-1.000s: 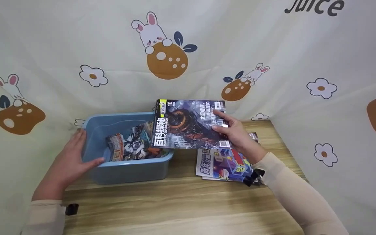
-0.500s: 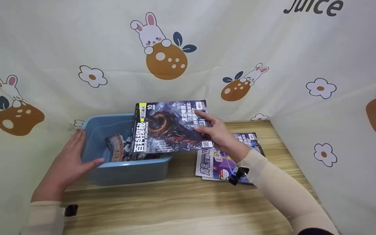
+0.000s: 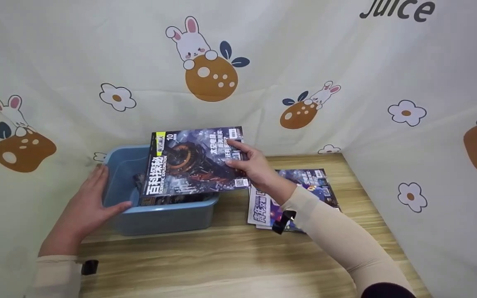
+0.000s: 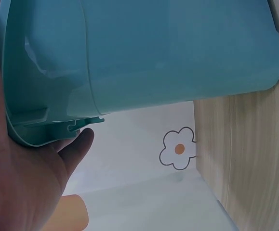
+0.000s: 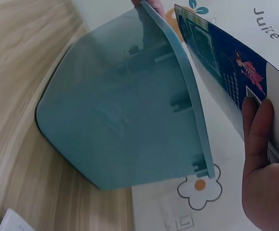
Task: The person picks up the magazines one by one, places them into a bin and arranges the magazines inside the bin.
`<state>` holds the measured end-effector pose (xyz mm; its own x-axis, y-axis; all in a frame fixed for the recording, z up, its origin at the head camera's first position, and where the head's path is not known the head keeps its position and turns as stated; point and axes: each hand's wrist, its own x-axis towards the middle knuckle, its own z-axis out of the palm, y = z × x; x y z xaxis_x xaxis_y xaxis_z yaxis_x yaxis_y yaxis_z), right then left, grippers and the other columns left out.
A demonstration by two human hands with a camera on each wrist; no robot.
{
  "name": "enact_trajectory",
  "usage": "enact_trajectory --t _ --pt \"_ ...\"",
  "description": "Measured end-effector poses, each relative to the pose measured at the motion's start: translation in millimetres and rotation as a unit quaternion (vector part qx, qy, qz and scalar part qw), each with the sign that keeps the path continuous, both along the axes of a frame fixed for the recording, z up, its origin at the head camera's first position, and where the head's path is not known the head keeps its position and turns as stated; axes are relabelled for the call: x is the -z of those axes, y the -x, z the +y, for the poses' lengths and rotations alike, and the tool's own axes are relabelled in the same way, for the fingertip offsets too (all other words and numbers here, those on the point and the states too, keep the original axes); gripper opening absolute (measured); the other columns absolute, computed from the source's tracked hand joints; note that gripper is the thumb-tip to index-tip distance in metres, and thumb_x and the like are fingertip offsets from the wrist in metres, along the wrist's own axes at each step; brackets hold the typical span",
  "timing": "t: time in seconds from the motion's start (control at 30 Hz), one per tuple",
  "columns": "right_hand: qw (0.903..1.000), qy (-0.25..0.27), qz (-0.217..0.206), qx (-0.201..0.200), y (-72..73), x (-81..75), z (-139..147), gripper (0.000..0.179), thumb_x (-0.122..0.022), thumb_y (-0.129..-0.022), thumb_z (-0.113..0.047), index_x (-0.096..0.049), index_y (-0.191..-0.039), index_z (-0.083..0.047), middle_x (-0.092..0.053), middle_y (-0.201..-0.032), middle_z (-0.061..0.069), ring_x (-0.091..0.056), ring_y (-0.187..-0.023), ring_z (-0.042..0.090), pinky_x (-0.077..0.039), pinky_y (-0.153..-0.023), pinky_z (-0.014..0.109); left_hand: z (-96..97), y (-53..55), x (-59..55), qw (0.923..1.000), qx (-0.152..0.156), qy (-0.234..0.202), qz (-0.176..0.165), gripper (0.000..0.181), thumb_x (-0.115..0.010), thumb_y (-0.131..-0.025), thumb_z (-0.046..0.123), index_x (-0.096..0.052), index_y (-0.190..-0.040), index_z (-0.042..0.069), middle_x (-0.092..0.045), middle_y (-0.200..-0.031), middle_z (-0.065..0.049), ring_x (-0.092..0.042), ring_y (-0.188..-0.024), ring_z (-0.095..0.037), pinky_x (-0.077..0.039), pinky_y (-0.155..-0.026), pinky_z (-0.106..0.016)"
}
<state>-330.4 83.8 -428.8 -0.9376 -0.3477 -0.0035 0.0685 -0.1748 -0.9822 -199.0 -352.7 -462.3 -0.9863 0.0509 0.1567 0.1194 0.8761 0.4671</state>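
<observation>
A dark magazine (image 3: 197,161) with a large orange ring on its cover hangs tilted above the blue plastic bin (image 3: 162,219). My right hand (image 3: 259,169) pinches its right edge, thumb on top; fingers (image 5: 257,125) show against the back cover in the right wrist view. My left hand (image 3: 85,203) grips the bin's left rim, with the thumb along the front corner. In the left wrist view that hand (image 4: 23,178) wraps the rim of the bin (image 4: 153,53). Inside the bin another magazine (image 3: 166,200) is mostly hidden beneath the held one.
To the bin's right, several magazines (image 3: 261,209) lie in a loose stack on the wooden table (image 3: 222,265), partly covered by my right forearm. A pale cloth (image 3: 139,49) with rabbits and flowers hangs behind and at both sides, close to the bin's back.
My right hand has carried the dark magazine leftward, from the bin's right edge to over its middle. More of the table stack shows. My left hand has stayed on the rim.
</observation>
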Motion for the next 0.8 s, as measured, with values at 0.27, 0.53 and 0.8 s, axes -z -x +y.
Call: enact_trajectory --t 0.27,0.53,0.8 --pt "0.9998 0.017 -0.002 -0.010 -1.8 3.4 -26 0.071 -0.077 -0.096 0.012 -0.060 -0.160 -0.011 -0.056 -0.152 0.020 -0.069 -0.114 0.025 -0.066 -0.090 0.033 0.5 2.6 1.1 0.9999 -0.007 0.003 -0.013 0.133 -0.078 -0.093 0.072 -0.004 -0.175 -0.002 -0.002 -0.181 -0.032 -0.003 -0.167 -0.054 -0.022 -0.120 -0.085" --pt "0.9999 0.011 -0.001 -0.012 -6.8 6.6 -49 0.073 -0.079 -0.094 0.011 -0.059 -0.160 -0.010 -0.065 -0.137 0.020 -0.071 -0.106 0.023 -0.067 -0.088 0.034 0.4 2.6 1.2 0.9999 -0.004 0.003 -0.015 0.133 -0.079 -0.092 0.069 -0.005 -0.174 -0.005 -0.002 -0.181 -0.032 -0.005 -0.166 -0.055 -0.022 -0.121 -0.084" --pt "0.9999 -0.010 0.007 -0.001 -8.9 0.7 -66 0.072 -0.081 -0.091 0.012 -0.062 -0.157 -0.009 -0.066 -0.139 0.020 -0.072 -0.110 0.027 -0.067 -0.091 0.037 -0.5 2.9 -1.8 0.9999 -0.001 -0.003 -0.014 0.134 -0.079 -0.092 0.070 -0.004 -0.174 -0.004 -0.002 -0.181 -0.032 -0.003 -0.167 -0.055 -0.023 -0.121 -0.084"
